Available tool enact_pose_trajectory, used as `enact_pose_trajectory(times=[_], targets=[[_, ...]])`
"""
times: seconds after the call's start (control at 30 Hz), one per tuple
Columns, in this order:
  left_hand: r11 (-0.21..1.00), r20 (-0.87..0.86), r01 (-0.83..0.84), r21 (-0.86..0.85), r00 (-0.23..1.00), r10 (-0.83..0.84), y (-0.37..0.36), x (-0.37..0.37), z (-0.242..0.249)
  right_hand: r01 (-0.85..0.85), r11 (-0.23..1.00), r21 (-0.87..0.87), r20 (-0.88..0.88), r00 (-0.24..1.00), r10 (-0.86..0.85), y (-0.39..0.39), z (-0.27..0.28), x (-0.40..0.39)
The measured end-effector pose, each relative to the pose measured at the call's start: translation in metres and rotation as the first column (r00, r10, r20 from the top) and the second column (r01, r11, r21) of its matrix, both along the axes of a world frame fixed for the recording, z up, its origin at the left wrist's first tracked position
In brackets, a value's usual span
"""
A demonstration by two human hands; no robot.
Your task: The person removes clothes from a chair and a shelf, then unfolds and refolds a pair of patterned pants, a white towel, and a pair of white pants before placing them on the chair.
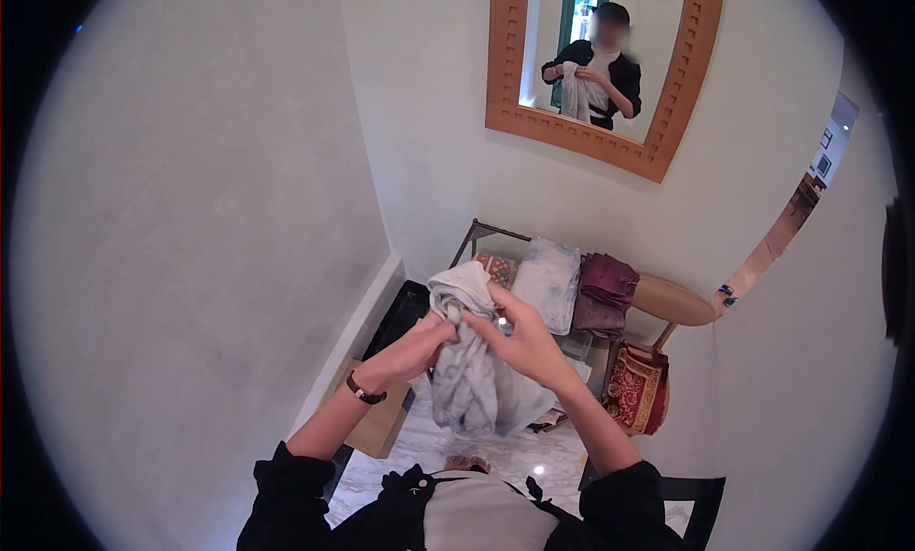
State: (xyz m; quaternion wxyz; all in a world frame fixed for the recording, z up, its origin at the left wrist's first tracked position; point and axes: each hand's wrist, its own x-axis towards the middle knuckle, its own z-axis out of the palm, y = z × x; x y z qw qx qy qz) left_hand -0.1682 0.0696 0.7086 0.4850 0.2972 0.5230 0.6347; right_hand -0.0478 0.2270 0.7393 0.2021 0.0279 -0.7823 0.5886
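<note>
A pale grey-and-white mottled cloth (464, 384) hangs bunched in front of my body, its upper end rolled into a loop and its lower part drooping. My left hand (427, 348) grips it from the left, with the fingertips hidden in the folds. On the other side my right hand (522, 336) is closed on the rolled upper end, the thumb on the near face and the fingers over the far side. Whether the cloth is a garment cannot be made out. The mirror (596, 79) reflects a person holding the cloth at chest height.
Behind the cloth, a metal-framed rack (500, 232) bears a folded pale mottled cloth (548, 276), folded maroon cloths (606, 289) and a patterned item (496, 267). A red-and-gold bag (637, 389) hangs at right. A cardboard box (379, 419) stands on the marble floor near the left wall.
</note>
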Motion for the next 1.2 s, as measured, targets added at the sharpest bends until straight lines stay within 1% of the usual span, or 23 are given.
enact_pose_trajectory(times=[0.03, 0.07, 0.17, 0.23, 0.27, 0.3, 0.37, 0.4, 0.43, 0.5, 0.53, 0.63, 0.7, 0.73, 0.83, 0.87, 0.97, 1.07, 1.17, 1.2], targets=[[0.996, -0.054, 0.037, -0.076, 0.998, -0.041, 0.000, 0.007, 0.014, 0.045, 0.999, 0.007, 0.005, 0.999, -0.045, 0.003, -0.003, 0.000], [0.986, -0.104, 0.068, -0.153, 0.991, -0.084, 0.000, 0.012, 0.023, 0.052, 0.996, -0.068, 0.031, 0.998, -0.050, 0.006, -0.001, 0.001], [0.995, -0.257, 0.092, -0.033, 0.962, -0.097, 0.001, 0.016, 0.022, 0.072, 0.956, -0.285, 0.123, 0.992, -0.038, 0.016, 0.003, 0.004], [0.996, -0.232, 0.085, -0.025, 0.969, -0.089, 0.000, 0.008, 0.014, 0.082, 0.910, -0.407, 0.199, 0.980, 0.001, 0.020, 0.003, 0.006], [0.996, -0.219, 0.081, -0.021, 0.972, -0.084, -0.003, 0.003, 0.012, 0.058, 0.892, -0.449, 0.246, 0.967, 0.061, 0.025, -0.001, 0.008], [1.000, -0.102, 0.026, -0.003, 0.994, -0.026, -0.005, -0.001, 0.012, 0.037, 0.870, -0.491, 0.289, 0.949, 0.123, 0.033, -0.006, 0.009], [0.996, 0.135, -0.091, 0.015, 0.987, 0.088, -0.010, -0.011, 0.018, 0.009, 0.831, -0.556, 0.340, 0.915, 0.218, 0.040, -0.005, 0.012], [0.994, 0.292, -0.100, 0.036, 0.952, 0.085, -0.015, -0.022, 0.015, 0.002, 0.816, -0.578, 0.354, 0.901, 0.249, 0.041, -0.001, 0.015], [0.994, 0.409, -0.105, 0.030, 0.909, 0.083, -0.018, -0.026, 0.017, -0.004, 0.800, -0.600, 0.368, 0.886, 0.280, 0.042, 0.002, 0.018], [0.993, 0.622, -0.113, 0.017, 0.779, 0.078, -0.021, -0.026, 0.024, -0.077, 0.895, -0.440, 0.437, 0.852, 0.288, 0.046, 0.001, 0.020], [0.993, 0.661, -0.117, 0.021, 0.747, 0.074, -0.021, -0.024, 0.027, -0.120, 0.928, -0.353, 0.469, 0.835, 0.287, 0.047, 0.001, 0.020], [0.996, 0.619, -0.080, 0.044, 0.784, 0.036, -0.021, -0.026, 0.028, -0.265, 0.939, -0.218, 0.351, 0.877, 0.329, 0.048, 0.001, 0.017], [0.998, 0.468, -0.050, 0.045, 0.884, 0.023, -0.016, -0.022, 0.035, -0.130, 0.979, -0.155, 0.191, 0.969, 0.159, 0.042, -0.006, 0.015], [0.999, 0.385, -0.034, 0.043, 0.923, 0.014, -0.012, -0.020, 0.038, -0.056, 0.989, -0.133, 0.104, 0.992, 0.070, 0.036, -0.007, 0.014], [0.998, 0.082, -0.014, -0.053, 0.996, 0.018, -0.001, -0.007, 0.031, -0.126, 0.992, 0.034, 0.012, 0.992, 0.125, 0.021, 0.004, 0.018], [0.998, 0.031, 0.005, -0.063, 1.000, -0.003, 0.001, -0.002, 0.030, -0.024, 0.965, 0.260, -0.136, 0.989, 0.061, 0.012, 0.002, 0.014], [0.998, 0.027, 0.038, -0.053, 0.999, -0.037, 0.005, -0.005, 0.030, -0.020, 0.997, 0.077, -0.005, 1.000, 0.020, 0.012, -0.003, 0.016], [0.998, 0.086, 0.059, -0.030, 0.995, -0.056, 0.007, -0.008, 0.023, 0.061, 0.994, 0.086, -0.148, 0.988, -0.048, 0.016, -0.021, 0.014], [0.999, 0.034, 0.038, -0.029, 0.999, -0.037, 0.009, -0.009, 0.022, 0.121, 0.991, 0.057, -0.128, 0.985, -0.113, 0.018, -0.023, 0.017], [0.999, 0.045, 0.036, -0.034, 0.998, -0.035, 0.008, -0.009, 0.022, 0.178, 0.976, 0.127, -0.189, 0.970, -0.153, 0.021, -0.025, 0.018]])
